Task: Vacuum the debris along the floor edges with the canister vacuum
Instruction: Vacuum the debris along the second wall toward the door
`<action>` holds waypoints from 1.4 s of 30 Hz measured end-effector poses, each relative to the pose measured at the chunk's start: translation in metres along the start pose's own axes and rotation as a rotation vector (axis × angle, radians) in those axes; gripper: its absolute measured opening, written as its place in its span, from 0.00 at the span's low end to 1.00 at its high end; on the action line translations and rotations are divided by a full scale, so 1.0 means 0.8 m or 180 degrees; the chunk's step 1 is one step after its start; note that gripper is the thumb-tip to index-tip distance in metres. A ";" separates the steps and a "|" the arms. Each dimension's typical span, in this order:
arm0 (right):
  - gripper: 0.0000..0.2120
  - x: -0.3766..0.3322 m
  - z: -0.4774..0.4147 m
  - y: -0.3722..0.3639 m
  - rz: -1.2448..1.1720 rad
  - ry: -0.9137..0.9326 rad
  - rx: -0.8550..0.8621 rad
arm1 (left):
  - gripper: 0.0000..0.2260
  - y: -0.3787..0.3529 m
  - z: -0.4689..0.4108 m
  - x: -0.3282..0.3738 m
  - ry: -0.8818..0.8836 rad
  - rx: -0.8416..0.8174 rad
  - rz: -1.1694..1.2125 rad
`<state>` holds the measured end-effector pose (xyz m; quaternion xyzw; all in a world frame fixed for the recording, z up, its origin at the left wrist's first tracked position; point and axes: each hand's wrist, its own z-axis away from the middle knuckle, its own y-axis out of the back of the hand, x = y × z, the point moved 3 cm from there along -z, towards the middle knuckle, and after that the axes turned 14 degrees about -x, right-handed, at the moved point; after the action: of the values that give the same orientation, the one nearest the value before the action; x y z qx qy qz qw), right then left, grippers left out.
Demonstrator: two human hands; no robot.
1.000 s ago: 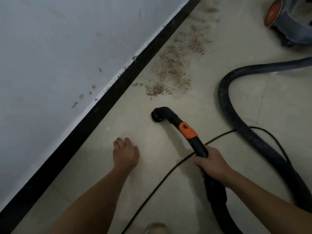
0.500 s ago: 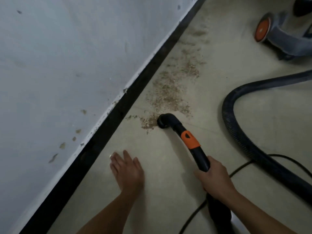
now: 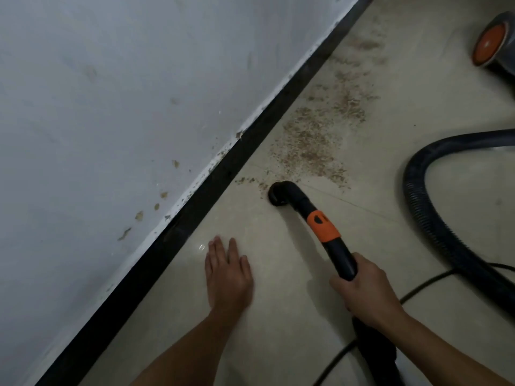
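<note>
My right hand (image 3: 362, 288) grips the black hose handle (image 3: 341, 259) with its orange collar (image 3: 323, 225). The curved nozzle mouth (image 3: 278, 195) rests on the beige floor at the near edge of a brown debris patch (image 3: 312, 146), which stretches away along the black skirting (image 3: 223, 174). A few crumbs lie just left of the nozzle. My left hand (image 3: 227, 277) lies flat on the floor, fingers apart, left of the handle and close to the skirting. The canister vacuum (image 3: 493, 43), grey with an orange wheel, sits at the top right, partly cut off.
A thick ribbed black hose (image 3: 426, 213) loops across the floor on the right. A thin black power cord (image 3: 434, 282) runs under my right arm. The white wall (image 3: 111, 107) with chipped paint rises on the left.
The nozzle has moved forward from bare floor up to the near edge of the debris. My left hand has shifted forward and spread flat. The debris nearest the nozzle looks thinner.
</note>
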<state>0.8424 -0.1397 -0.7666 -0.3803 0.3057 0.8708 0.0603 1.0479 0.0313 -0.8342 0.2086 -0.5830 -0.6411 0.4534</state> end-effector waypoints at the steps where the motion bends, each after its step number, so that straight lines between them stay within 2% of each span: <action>1: 0.08 0.000 0.000 -0.004 0.0045 0.0018 -0.0097 | 0.24 0.000 0.001 0.000 -0.0008 0.0022 -0.0021; 2: 0.08 -0.002 -0.002 -0.003 0.0050 0.0019 -0.0083 | 0.24 0.000 0.001 0.001 -0.0015 0.0042 -0.0047; 6: 0.08 -0.019 -0.031 0.022 -0.0137 -0.0084 0.0601 | 0.24 -0.001 0.001 0.002 -0.0014 0.0044 -0.0092; 8: 0.08 -0.031 -0.043 0.016 -0.0132 -0.0002 0.0423 | 0.24 -0.003 0.001 0.000 -0.0008 0.0031 -0.0121; 11: 0.08 -0.037 -0.048 -0.004 0.0059 0.0162 -0.0131 | 0.24 -0.004 0.001 0.000 -0.0005 0.0050 -0.0072; 16: 0.07 -0.054 -0.066 -0.001 -0.0259 0.0163 0.0146 | 0.25 -0.007 -0.003 0.000 0.0040 0.0026 -0.0096; 20: 0.08 -0.093 -0.090 -0.011 -0.0341 0.0239 -0.0357 | 0.26 -0.008 -0.001 -0.002 0.0056 0.0026 -0.0137; 25: 0.09 -0.112 -0.093 -0.030 -0.0296 0.0257 -0.0414 | 0.27 -0.010 -0.002 -0.003 0.0103 -0.0017 -0.0144; 32: 0.08 -0.077 -0.064 -0.009 0.0007 0.0243 -0.0587 | 0.26 -0.003 -0.001 -0.005 0.0081 -0.0068 -0.0083; 37: 0.07 -0.011 -0.019 0.050 -0.0009 -0.0031 -0.0055 | 0.25 0.001 0.001 -0.007 0.0007 -0.0012 -0.0099; 42: 0.07 0.051 0.026 0.115 -0.0202 -0.0323 0.0127 | 0.26 0.003 0.005 -0.004 -0.0058 0.0087 -0.0014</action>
<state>0.7697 -0.2068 -0.7396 -0.3438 0.3074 0.8803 0.1109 1.0473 0.0362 -0.8317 0.2102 -0.5954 -0.6360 0.4437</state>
